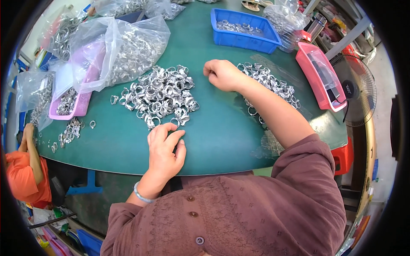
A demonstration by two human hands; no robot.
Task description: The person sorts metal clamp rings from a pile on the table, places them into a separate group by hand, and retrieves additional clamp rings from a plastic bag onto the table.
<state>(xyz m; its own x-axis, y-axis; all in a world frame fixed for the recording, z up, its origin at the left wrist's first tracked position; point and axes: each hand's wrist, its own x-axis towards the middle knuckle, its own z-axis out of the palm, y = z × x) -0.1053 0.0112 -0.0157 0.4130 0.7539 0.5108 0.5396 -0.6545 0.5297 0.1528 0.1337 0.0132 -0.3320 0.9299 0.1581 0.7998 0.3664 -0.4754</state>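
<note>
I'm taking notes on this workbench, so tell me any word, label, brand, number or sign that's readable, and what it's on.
Fan: pale lettering on its dark hub; I don't copy printed wording.
Shelf packages: too small and blurred.
Large clear bag: no readable text.
Ring pile: none I can make out.

A round fan point(358, 90) stands beside a pink basket point(310, 78), a red stool point(343, 157) nearby.
</note>
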